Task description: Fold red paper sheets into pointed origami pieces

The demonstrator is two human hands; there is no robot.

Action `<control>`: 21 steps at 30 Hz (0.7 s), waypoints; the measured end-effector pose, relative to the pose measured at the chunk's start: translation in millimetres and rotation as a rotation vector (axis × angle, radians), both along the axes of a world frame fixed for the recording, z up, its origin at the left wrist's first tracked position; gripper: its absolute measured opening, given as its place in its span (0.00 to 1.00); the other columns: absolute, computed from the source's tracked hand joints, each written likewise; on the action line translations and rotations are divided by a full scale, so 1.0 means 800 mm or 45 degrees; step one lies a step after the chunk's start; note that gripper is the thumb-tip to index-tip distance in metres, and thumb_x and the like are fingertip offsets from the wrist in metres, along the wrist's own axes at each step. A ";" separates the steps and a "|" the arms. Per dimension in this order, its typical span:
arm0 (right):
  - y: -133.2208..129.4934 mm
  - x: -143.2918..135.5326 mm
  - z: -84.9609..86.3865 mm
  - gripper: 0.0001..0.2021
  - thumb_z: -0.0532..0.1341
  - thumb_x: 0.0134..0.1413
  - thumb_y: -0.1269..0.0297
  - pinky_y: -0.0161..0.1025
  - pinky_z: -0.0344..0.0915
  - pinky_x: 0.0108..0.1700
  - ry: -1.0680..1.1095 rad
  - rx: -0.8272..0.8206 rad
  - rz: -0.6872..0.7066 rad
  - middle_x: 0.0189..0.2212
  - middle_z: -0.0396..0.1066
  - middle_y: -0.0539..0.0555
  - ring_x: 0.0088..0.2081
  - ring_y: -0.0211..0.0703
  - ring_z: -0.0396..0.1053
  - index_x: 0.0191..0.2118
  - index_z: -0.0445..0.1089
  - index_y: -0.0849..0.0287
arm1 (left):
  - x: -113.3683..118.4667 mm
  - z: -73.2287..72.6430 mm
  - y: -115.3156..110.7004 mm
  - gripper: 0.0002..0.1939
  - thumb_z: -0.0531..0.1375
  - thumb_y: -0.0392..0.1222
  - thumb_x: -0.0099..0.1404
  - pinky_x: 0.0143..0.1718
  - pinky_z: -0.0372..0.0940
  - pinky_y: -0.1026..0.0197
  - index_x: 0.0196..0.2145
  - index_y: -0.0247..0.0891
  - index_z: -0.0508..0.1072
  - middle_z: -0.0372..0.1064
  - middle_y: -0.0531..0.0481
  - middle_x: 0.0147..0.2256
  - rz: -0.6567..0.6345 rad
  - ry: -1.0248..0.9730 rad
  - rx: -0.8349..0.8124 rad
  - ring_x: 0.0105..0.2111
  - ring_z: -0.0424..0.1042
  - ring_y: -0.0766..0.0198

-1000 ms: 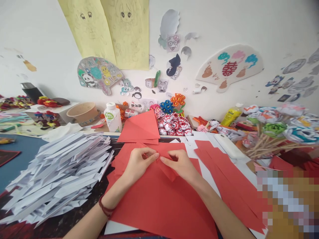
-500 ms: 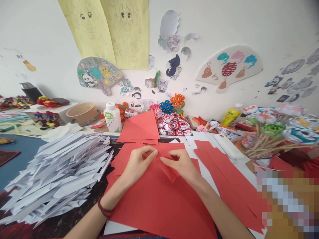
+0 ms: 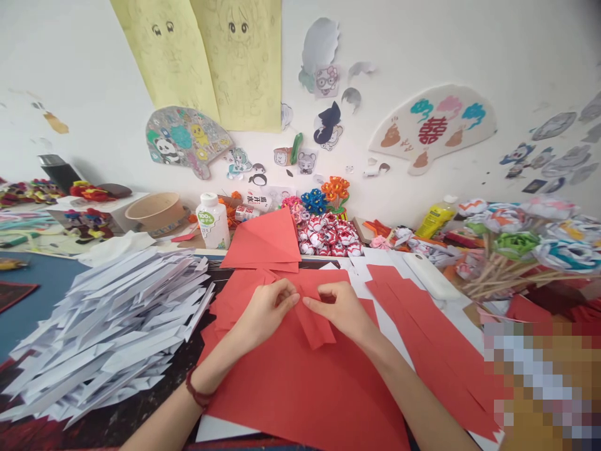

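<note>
A small piece of folded red paper (image 3: 314, 326) is held up between my two hands, its lower end hanging toward me. My left hand (image 3: 271, 307) pinches its upper left part with thumb and forefinger. On the other side, my right hand (image 3: 342, 305) grips the paper's right edge, thumb in front and fingers curled behind. Beneath both hands lies a large red paper sheet (image 3: 305, 401), with smaller red sheets (image 3: 232, 294) under and beside my left hand. The paper's upper edge is partly hidden by my fingers.
Folded white paper strips (image 3: 117, 326) are heaped on the left. Cut red strips (image 3: 422, 338) lie at the right. Behind stand a white bottle (image 3: 213, 222), a stack of red squares (image 3: 263, 241) and red-white paper flowers (image 3: 328, 237). Flowers on sticks (image 3: 516, 244) lean at the far right.
The red paper between my hands has turned, its hanging end now lower, further left and showing a wider, squarer edge. My left fingers have shifted slightly down.
</note>
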State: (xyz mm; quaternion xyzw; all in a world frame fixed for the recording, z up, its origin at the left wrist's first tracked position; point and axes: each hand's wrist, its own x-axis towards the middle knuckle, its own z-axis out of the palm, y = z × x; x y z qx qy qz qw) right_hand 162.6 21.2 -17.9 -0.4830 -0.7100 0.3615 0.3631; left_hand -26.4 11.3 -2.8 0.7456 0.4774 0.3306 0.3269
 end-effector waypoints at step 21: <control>0.007 0.002 -0.028 0.03 0.66 0.47 0.66 0.37 0.65 0.31 -0.405 0.032 -0.413 0.26 0.77 0.54 0.28 0.45 0.74 0.28 0.76 0.58 | 0.015 -0.037 -0.007 0.11 0.54 0.35 0.69 0.37 0.61 0.56 0.47 0.35 0.71 0.72 0.46 0.39 -0.217 1.035 0.711 0.38 0.65 0.57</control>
